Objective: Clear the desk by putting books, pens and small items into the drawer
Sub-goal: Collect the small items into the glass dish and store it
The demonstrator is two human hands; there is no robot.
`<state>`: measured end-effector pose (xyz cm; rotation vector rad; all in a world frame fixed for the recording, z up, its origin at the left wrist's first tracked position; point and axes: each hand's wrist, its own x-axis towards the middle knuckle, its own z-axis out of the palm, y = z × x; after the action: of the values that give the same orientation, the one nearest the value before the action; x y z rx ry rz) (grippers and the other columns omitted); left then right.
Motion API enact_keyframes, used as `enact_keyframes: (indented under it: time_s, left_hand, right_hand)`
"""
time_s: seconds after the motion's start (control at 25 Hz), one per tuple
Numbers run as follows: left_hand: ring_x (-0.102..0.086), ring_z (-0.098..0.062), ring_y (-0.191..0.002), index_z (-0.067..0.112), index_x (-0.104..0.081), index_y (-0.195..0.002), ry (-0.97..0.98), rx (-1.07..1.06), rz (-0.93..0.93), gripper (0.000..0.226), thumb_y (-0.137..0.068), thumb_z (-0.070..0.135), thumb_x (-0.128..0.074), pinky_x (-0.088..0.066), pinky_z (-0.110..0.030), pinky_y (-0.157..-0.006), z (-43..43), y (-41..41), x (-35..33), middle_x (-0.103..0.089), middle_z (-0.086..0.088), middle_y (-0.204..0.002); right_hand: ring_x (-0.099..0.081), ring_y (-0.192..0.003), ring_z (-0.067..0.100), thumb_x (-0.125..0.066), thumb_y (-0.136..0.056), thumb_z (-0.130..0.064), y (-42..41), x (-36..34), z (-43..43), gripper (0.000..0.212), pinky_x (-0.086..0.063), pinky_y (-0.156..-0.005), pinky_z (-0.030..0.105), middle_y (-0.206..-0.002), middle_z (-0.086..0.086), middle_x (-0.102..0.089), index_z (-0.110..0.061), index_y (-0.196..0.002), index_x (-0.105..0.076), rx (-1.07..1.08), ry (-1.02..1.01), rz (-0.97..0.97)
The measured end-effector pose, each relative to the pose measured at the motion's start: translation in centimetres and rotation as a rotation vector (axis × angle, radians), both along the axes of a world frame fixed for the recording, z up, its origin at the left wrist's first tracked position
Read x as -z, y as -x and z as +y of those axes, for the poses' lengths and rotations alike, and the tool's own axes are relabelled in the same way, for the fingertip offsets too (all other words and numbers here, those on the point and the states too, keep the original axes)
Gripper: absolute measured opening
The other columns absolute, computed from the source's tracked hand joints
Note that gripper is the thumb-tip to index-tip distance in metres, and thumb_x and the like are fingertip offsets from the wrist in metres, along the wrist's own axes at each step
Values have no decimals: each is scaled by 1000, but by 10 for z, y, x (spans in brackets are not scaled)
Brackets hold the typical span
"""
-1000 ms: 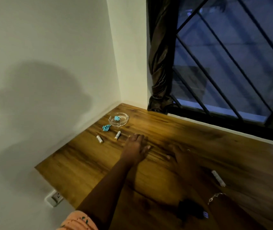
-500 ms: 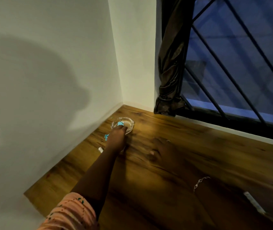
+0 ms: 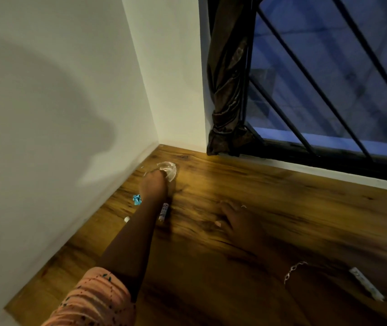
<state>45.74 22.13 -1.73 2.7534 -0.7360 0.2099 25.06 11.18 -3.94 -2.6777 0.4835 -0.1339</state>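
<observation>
A clear glass dish (image 3: 169, 169) sits near the desk's far left corner. My left hand (image 3: 153, 183) lies over its near rim, fingers curled onto the glass; the blue scrap seen in it earlier is hidden. A crumpled blue scrap (image 3: 137, 199) lies left of my wrist. One small battery (image 3: 164, 211) lies right of my forearm, and the white tip of another (image 3: 126, 219) shows on its left. My right hand (image 3: 237, 223) rests flat on the wooden desk (image 3: 281, 208), fingers spread, holding nothing. A white pen-like stick (image 3: 366, 287) lies at the right. No drawer is in view.
White walls meet at the corner behind the dish. A brown curtain (image 3: 229, 90) hangs bunched at the barred window (image 3: 329, 78), whose sill borders the desk's far edge. The desk's left edge runs along the wall.
My left hand has reached forward past the batteries and now covers the glass dish. My right hand has stayed flat on the desk. The view has moved closer to the corner.
</observation>
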Motion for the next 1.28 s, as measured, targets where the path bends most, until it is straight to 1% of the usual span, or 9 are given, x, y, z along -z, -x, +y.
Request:
enact_keyframes:
  time_s: [0.12, 0.28, 0.48, 0.64, 0.84, 1.0, 1.08, 1.2, 1.28]
  left_hand:
    - [-65, -29, -87, 5, -71, -94, 450, -69, 192, 15, -83, 8, -61, -50, -34, -72, 1, -10, -19, -71, -14, -90]
    - [-57, -26, -69, 4, -60, -70, 1194, -144, 790, 22, -81, -12, -50, -50, -21, -45, 5, 0, -42, -62, -5, -67]
    - [-57, -14, -72, 10, -54, -81, 1357, -214, 1207, 24, -98, 3, -38, -46, -18, -34, 8, 17, -40, -58, -5, -79]
    - [-62, -7, -53, 16, -54, -79, 1272, -131, 1289, 28, -99, 9, -36, -46, -15, -35, 7, 40, -50, -64, 5, -49]
    - [-56, 0, -50, 10, -63, -83, 897, 301, 935, 18, -93, 6, -49, -44, -14, -50, 1, 72, -66, -64, 10, -55]
    - [-57, -4, -74, -2, -68, -101, 588, 641, 472, 17, -87, 0, -58, -45, -17, -75, -1, 101, -71, -64, -2, -87]
    - [-56, -4, -79, -1, -70, -100, 464, 877, 234, 19, -85, 6, -61, -40, -7, -75, 1, 125, -68, -62, -2, -91]
    - [-53, -7, -86, 4, -73, -93, 399, 1096, -105, 29, -81, 23, -55, -38, -10, -73, 3, 161, -56, -66, -8, -88]
    - [-52, -4, -96, 14, -70, -103, 541, 978, 11, 35, -75, 32, -58, -43, -17, -80, 5, 192, -46, -63, -3, -102]
  right_hand:
    - [-30, -138, 18, -42, -96, -34, 1, 3, -1, 51, -24, -109, 28, -153, -1, -25, -20, -144, -28, 0, -18, 18]
    - [-35, -134, 20, -44, -95, -35, 3, 6, -1, 48, -27, -106, 29, -148, 1, -33, -19, -140, -34, 9, -33, -12]
    - [-39, -129, 21, -46, -95, -32, 11, -4, -3, 46, -30, -104, 31, -144, 0, -39, -20, -138, -38, 62, -132, -87]
    - [-39, -129, 20, -49, -94, -32, 20, -17, -3, 48, -34, -105, 32, -144, 2, -39, -18, -138, -38, 87, -193, -122]
    - [-53, -112, 19, -54, -92, -23, 26, -51, -1, 41, -44, -92, 30, -131, 9, -53, -10, -130, -46, 279, -931, -341]
    - [-62, -94, 23, -46, -93, -40, 41, -64, -17, 43, -55, -77, 32, -106, 12, -63, -7, -118, -54, 418, -1474, -426]
    - [-63, -86, 26, -48, -92, -41, 53, -67, -24, 42, -59, -65, 34, -101, 16, -64, -6, -113, -56, 474, -1598, -449]
    - [-61, -78, 27, -48, -94, -10, 75, -66, -26, 22, -58, -53, 34, -100, 18, -60, -1, -114, -54, 547, -1562, -437]
    - [-62, -75, 26, -45, -92, 2, 98, -65, -28, 17, -57, -56, 36, -96, 16, -62, -3, -103, -58, 545, -1518, -411]
